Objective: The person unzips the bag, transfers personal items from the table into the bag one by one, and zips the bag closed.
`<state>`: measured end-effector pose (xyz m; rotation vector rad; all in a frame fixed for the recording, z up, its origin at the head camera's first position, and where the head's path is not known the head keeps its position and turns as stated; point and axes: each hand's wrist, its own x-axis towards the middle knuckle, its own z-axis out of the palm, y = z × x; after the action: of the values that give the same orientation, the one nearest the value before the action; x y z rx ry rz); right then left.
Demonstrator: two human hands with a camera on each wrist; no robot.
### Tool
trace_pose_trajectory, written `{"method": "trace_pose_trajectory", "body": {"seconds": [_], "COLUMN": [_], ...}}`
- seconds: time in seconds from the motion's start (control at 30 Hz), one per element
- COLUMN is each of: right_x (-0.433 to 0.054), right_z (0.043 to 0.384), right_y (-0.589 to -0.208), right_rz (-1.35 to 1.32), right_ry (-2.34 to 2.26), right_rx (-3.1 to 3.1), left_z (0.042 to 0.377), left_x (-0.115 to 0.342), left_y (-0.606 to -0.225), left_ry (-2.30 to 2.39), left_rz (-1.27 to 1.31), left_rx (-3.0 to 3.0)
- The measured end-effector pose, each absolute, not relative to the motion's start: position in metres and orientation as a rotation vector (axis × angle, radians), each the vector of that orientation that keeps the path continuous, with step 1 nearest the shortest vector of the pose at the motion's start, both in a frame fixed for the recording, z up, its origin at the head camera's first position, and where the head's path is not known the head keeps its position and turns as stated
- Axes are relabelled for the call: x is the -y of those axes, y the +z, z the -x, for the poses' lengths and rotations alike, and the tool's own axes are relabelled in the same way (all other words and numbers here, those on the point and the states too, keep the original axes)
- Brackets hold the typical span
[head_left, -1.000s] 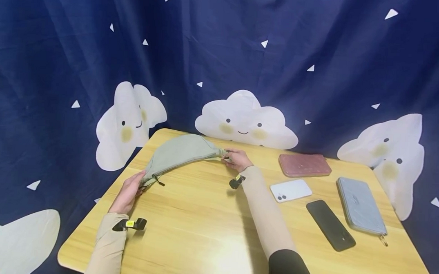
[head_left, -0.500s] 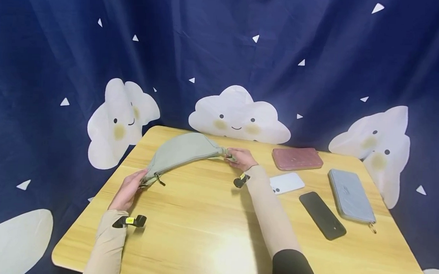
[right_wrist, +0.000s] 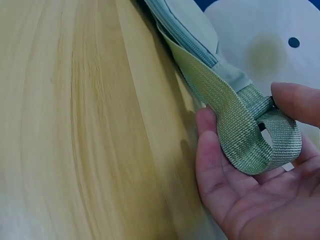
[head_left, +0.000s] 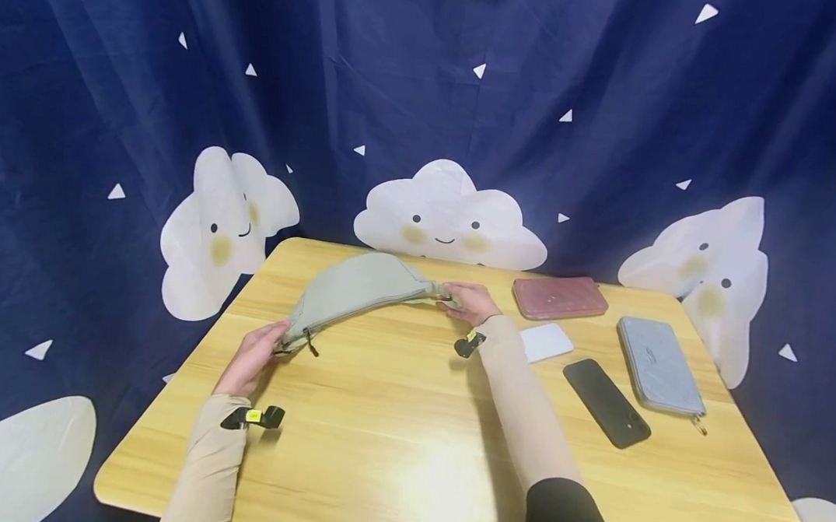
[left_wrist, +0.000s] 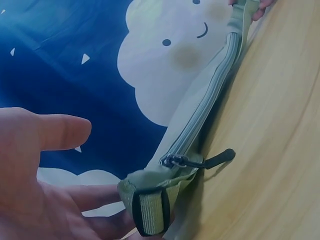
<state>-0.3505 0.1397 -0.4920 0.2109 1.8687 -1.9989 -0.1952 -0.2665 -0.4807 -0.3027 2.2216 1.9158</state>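
A pale green fanny pack [head_left: 364, 286] lies curved across the back left of the table, its zipper facing me. My left hand [head_left: 251, 356] is at its near left end. In the left wrist view the fingers [left_wrist: 100, 196] reach straight behind and under the end with the black strap buckle [left_wrist: 151, 210], while the thumb [left_wrist: 65, 131] stands apart from it. A black zipper pull [left_wrist: 220, 158] hangs there. At the far right end my right hand [head_left: 474, 302] holds the looped webbing strap [right_wrist: 245, 132], thumb on the buckle and fingers curled beneath.
Right of my right arm lie a dusty-pink wallet [head_left: 560, 297], a white phone [head_left: 549, 343] partly hidden by the sleeve, a black phone [head_left: 606, 403] and a grey-blue zip wallet [head_left: 661, 365]. A dark blue curtain [head_left: 398, 73] hangs behind the wooden table [head_left: 383, 415].
The head view has turned slightly right, so the table appears further left. Both hands and the fanny pack have shifted a little to the right, and the right arm covers more of the white phone.
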Motion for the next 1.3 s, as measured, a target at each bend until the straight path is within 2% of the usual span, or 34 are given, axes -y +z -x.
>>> {"method": "trace_pose_trajectory", "body": {"seconds": [0.37,0.83,1.1,1.3], "right_x": [-0.165,-0.197,-0.196,-0.194], "right_z": [0.349,0.351,0.339,0.332], "right_y": [-0.493,-0.477,-0.483,-0.484], "right_rz": [-0.231,-0.165,-0.226,-0.27], "right_ry": [-1.981,-1.626,-1.992,-2.012], "right_rx": [-1.887,-1.897,-1.907,-2.029], "left_z": [0.202,0.226,0.24,0.243], "left_x": [0.255,0.235,0.236,0.23], "left_y": [-0.482,-0.484,-0.48,-0.478], "left_ry": [1.909,1.831,1.564,1.304], "left_rz": [0.278,0.179,0.043,-0.003], "left_rx": [-2.219,-2.204,-2.339,-2.546]}}
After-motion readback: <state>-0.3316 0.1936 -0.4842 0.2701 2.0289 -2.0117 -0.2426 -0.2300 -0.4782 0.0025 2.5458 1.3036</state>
